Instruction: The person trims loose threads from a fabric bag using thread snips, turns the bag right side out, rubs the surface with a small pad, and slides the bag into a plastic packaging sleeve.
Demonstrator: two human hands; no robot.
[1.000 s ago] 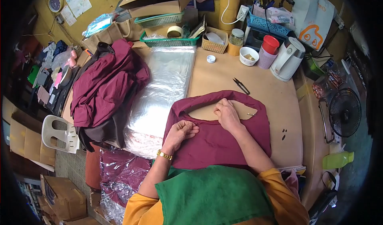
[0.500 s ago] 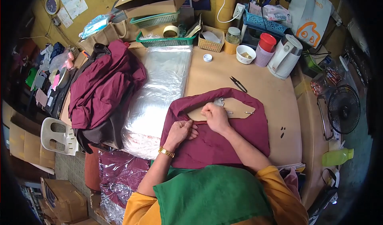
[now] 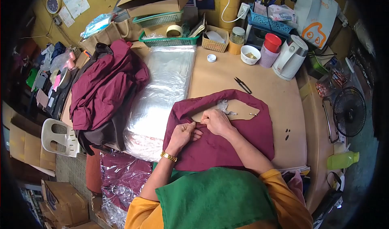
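Note:
A maroon garment point(image 3: 243, 144) is spread on the table in front of me, its upper part forming a loop around bare tabletop. My left hand point(image 3: 183, 135), with a gold bracelet at the wrist, pinches the lower edge of that loop. Close beside it, my right hand point(image 3: 216, 122) has its fingers pressed together at the same edge; whatever they hold is too small to make out. Inside the loop lie a greyish-white scrap point(image 3: 223, 105) and a small metal piece point(image 3: 253, 114). Black thread snips point(image 3: 242, 85) rest beyond the garment.
Left of the garment are a stack of clear plastic bags point(image 3: 168, 75) and a heap of maroon and dark clothing point(image 3: 105, 87). Along the back stand a green basket point(image 3: 170, 41), a jar point(image 3: 237, 36), a white bowl point(image 3: 250, 55) and a kettle point(image 3: 290, 58). A black fan point(image 3: 349, 111) is at right.
My right hand has come down and slightly left, from above the loop to the garment edge beside my left hand. The left hand stays in place.

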